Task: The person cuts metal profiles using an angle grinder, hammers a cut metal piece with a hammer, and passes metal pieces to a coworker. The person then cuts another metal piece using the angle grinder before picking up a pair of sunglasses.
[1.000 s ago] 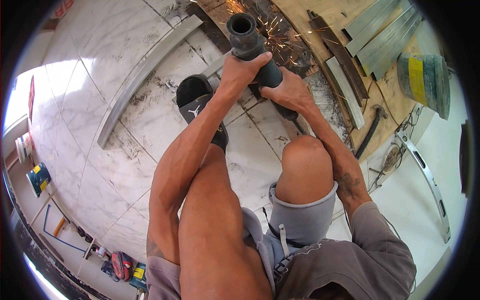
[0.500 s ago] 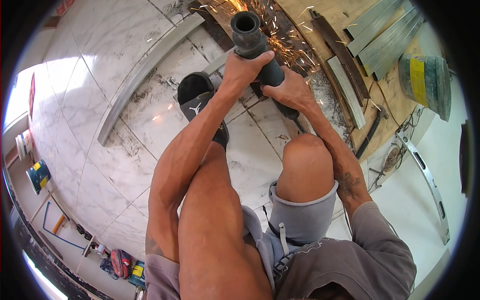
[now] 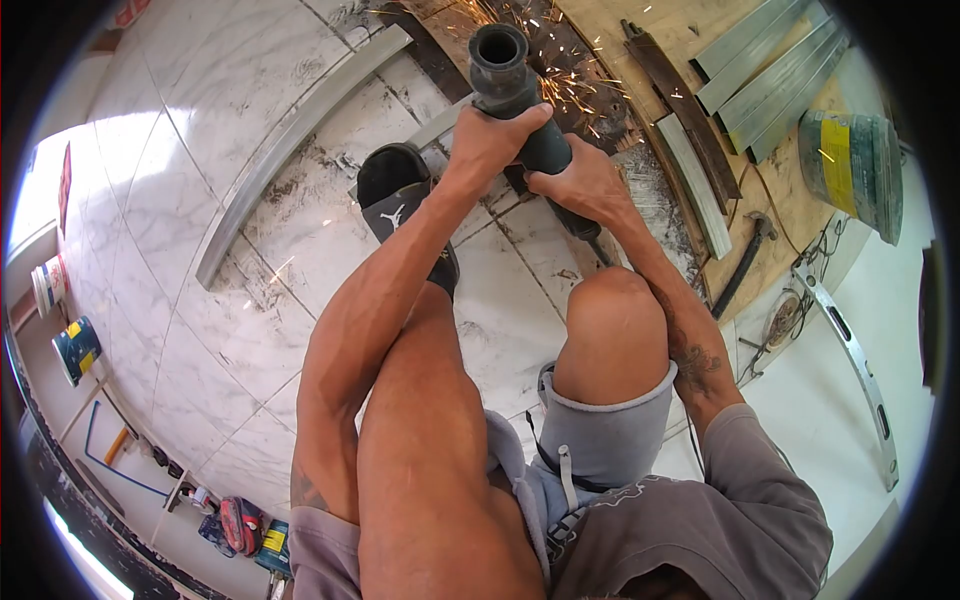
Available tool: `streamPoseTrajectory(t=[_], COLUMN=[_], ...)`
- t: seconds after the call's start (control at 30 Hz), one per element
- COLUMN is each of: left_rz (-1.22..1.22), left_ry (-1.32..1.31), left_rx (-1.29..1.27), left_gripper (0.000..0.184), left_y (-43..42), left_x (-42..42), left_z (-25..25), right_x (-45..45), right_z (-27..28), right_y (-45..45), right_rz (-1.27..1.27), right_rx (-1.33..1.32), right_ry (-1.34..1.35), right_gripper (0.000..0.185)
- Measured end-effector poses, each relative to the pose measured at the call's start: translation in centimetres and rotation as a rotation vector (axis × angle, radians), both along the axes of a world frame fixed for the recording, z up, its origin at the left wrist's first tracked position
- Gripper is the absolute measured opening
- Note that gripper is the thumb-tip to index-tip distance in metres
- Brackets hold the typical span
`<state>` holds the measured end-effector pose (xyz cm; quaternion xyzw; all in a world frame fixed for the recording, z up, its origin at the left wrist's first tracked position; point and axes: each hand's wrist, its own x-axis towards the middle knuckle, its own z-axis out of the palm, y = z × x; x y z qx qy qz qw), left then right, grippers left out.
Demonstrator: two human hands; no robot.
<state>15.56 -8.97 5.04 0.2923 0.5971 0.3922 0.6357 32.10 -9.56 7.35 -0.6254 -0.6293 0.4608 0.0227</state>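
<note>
A dark angle grinder (image 3: 507, 90) is held between both of my hands over the tiled floor. My left hand (image 3: 484, 148) wraps around its body near the head, thumb across the top. Farther back, my right hand (image 3: 580, 182) grips the body from the other side, close to the cord end. Orange sparks (image 3: 565, 90) spray out beyond and to the right of the tool. The tool hides its disc and the contact point. A grey metal bar (image 3: 440, 125) runs from beside my sandal (image 3: 395, 190) toward the grinder.
A long grey metal bar (image 3: 300, 150) lies on the tiles at left. At right, a wooden board (image 3: 720, 235) bears metal profiles (image 3: 770, 85), brown strips (image 3: 690, 110), a hammer (image 3: 745, 262) and a green bucket (image 3: 850, 170). A spirit level (image 3: 855, 370) lies at far right.
The grinder and both hands have shifted very slightly to the right. The spark spray is thinner, with fewer bright streaks at the top.
</note>
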Motion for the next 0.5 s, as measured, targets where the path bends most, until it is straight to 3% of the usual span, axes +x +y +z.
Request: streamPoseTrajectory(t=[0.5], left_rz=[-0.025], left_ry=[0.045], left_rx=[0.021], left_gripper=[0.046], left_y=[-0.08], left_x=[0.08], left_z=[-0.35], right_x=[0.38], right_z=[-0.75], right_y=[-0.13], right_rz=[0.003], right_rx=[0.003], right_ry=[0.013], right_gripper=[0.061])
